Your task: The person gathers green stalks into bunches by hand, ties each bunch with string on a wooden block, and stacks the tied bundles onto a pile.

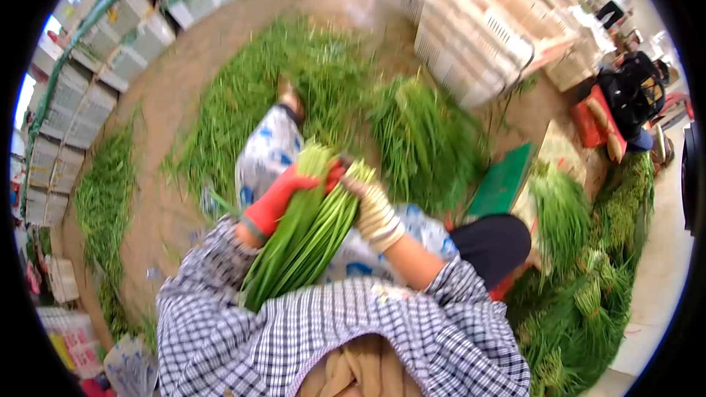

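In the head view my left hand [282,198], in a red glove, is wrapped around a bunch of long green chives [300,239]. The pale stem ends point away from me and the dark leaf ends lie towards my chest. My right hand [376,209], in a striped whitish glove with dirty fingertips, closes on the stems at the right side of the same bunch. Some fingers of both hands are hidden behind the stalks. Below the bunch, my lap is covered by a white and blue plastic sheet [266,148].
Loose greens [254,95] are spread over the floor ahead, with another heap [423,136] to their right. White plastic crates [471,44] stand beyond. Foam boxes [73,106] line the left. On the right are a green board [504,180] and tied bundles [588,309]. A person [616,6] stands far off.
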A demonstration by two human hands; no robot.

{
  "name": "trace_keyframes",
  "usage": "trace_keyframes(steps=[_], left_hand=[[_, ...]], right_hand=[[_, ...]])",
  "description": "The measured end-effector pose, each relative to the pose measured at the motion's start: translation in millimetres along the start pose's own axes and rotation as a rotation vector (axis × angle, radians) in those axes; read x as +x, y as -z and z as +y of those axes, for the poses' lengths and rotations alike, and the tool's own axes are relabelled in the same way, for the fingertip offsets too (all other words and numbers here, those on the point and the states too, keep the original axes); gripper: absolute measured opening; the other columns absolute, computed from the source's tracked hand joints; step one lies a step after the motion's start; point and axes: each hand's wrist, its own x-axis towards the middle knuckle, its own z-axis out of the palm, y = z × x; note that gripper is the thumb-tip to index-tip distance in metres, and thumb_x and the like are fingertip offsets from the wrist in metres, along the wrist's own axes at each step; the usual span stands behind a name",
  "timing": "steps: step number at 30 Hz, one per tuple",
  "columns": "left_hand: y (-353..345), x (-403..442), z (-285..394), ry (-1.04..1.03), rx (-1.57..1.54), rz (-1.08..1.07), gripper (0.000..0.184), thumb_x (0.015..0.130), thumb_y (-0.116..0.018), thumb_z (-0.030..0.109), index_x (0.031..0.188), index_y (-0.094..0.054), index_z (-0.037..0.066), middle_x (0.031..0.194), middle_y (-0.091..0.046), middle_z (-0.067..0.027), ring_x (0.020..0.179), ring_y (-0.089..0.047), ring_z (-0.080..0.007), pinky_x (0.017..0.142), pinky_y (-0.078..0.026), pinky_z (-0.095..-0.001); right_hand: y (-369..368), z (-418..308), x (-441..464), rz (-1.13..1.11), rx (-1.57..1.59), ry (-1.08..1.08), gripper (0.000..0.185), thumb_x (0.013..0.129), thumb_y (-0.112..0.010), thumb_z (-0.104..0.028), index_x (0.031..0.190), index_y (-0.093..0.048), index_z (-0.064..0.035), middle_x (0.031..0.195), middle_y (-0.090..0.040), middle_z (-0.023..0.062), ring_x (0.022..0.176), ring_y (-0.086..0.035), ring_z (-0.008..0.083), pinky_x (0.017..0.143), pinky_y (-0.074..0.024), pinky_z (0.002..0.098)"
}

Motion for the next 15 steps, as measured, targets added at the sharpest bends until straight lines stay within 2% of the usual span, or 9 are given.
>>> trace_keyframes(steps=[3, 5, 6, 7, 9, 10, 11, 13, 15], left_hand=[[-9.1, 26.2, -42.6, -0.035, 0.216, 0.008, 0.071, 0.079, -0.070, 0.008, 0.143, -0.039, 0.003, 0.131, -0.056, -0.0069, 0.118, -0.053, -0.0154, 0.104, -0.039, -0.0288], [-17.5, 17.2, -35.8, -0.102, 0.442, -0.018, 0.080, 0.076, -0.072, 0.004, 0.147, -0.034, 0.005, 0.135, -0.053, -0.0089, 0.123, -0.050, -0.0154, 0.107, -0.036, -0.0297], [-15.4, 5.4, -33.6, -0.092, 0.415, -0.124, 0.077, 0.080, -0.071, 0.010, 0.147, -0.033, 0.004, 0.137, -0.051, -0.0104, 0.125, -0.049, -0.0166, 0.108, -0.035, -0.0304], [-7.3, -7.9, -30.1, -0.085, 0.406, -0.107, 0.077, 0.080, -0.071, 0.010, 0.147, -0.033, 0.004, 0.137, -0.051, -0.0104, 0.125, -0.049, -0.0166, 0.108, -0.035, -0.0304], [8.3, -30.3, -22.7, 0.475, 0.073, -0.220, 0.075, 0.081, -0.069, 0.017, 0.146, -0.035, 0.004, 0.136, -0.053, -0.0114, 0.123, -0.052, -0.0216, 0.107, -0.039, -0.0342], [4.6, -39.4, -28.3, 0.489, -0.200, -0.204, 0.070, 0.083, -0.065, 0.022, 0.144, -0.037, 0.003, 0.139, -0.050, -0.0149, 0.123, -0.053, -0.0250, 0.107, -0.040, -0.0370], [1.7, -45.3, -31.1, 0.488, -0.211, -0.191, 0.070, 0.083, -0.065, 0.022, 0.144, -0.037, 0.003, 0.139, -0.050, -0.0149, 0.123, -0.053, -0.0250, 0.107, -0.040, -0.0370], [-1.0, -53.3, -36.1, 0.626, -0.629, 0.036, 0.067, 0.084, -0.062, 0.024, 0.143, -0.038, 0.002, 0.141, -0.048, -0.0166, 0.122, -0.054, -0.0262, 0.106, -0.042, -0.0387], [10.3, -43.6, -51.5, 0.577, -0.709, -0.096, 0.067, 0.085, -0.059, 0.027, 0.144, -0.037, 0.003, 0.141, -0.048, -0.0176, 0.122, -0.054, -0.0261, 0.107, -0.041, -0.0401]], right_hand=[[34.8, -7.3, -19.8, 0.064, -0.030, -0.072, 0.049, 0.084, -0.068, -0.014, 0.129, -0.053, -0.0045, 0.119, -0.063, 0.0115, 0.104, -0.064, 0.0266, 0.091, -0.0536, 0.0410], [42.3, -12.7, -32.0, 0.050, 0.021, -0.100, 0.052, 0.083, -0.069, -0.016, 0.130, -0.051, -0.0038, 0.120, -0.062, 0.0126, 0.106, -0.063, 0.0271, 0.093, -0.0532, 0.0418], [42.8, -15.8, -36.1, 0.062, -0.032, -0.098, 0.051, 0.083, -0.067, -0.017, 0.130, -0.053, -0.0039, 0.119, -0.063, 0.0094, 0.108, -0.061, 0.0231, 0.099, -0.0473, 0.0387], [38.6, -19.7, -36.1, -0.005, -0.031, -0.087, 0.063, 0.080, -0.070, -0.023, 0.135, -0.047, -0.0032, 0.125, -0.059, 0.0115, 0.113, -0.058, 0.0241, 0.100, -0.0462, 0.0394], [41.7, -14.5, -28.0, -0.086, -0.024, -0.083, 0.076, 0.078, -0.073, -0.029, 0.141, -0.040, -0.0032, 0.131, -0.054, 0.0126, 0.118, -0.054, 0.0246, 0.102, -0.0442, 0.0397], [36.6, -18.6, -26.2, -0.178, -0.022, -0.130, 0.086, 0.076, -0.075, -0.032, 0.145, -0.032, -0.0029, 0.136, -0.049, 0.0128, 0.122, -0.051, 0.0246, 0.104, -0.0424, 0.0396], [32.0, -24.4, -24.1, -0.182, -0.133, -0.139, 0.092, 0.076, -0.076, -0.035, 0.147, -0.028, -0.0026, 0.137, -0.049, 0.0123, 0.122, -0.051, 0.0230, 0.104, -0.0414, 0.0377], [25.1, -46.9, -23.9, -0.185, -0.414, -0.189, 0.099, 0.074, -0.076, -0.042, 0.149, -0.025, -0.0016, 0.137, -0.049, 0.0116, 0.123, -0.050, 0.0222, 0.104, -0.0404, 0.0364], [46.6, -64.8, -22.6, -0.207, -0.581, -0.165, 0.102, 0.076, -0.074, -0.052, 0.151, -0.021, -0.0070, 0.140, -0.046, 0.0145, 0.130, -0.043, 0.0241, 0.108, -0.0358, 0.0368]])
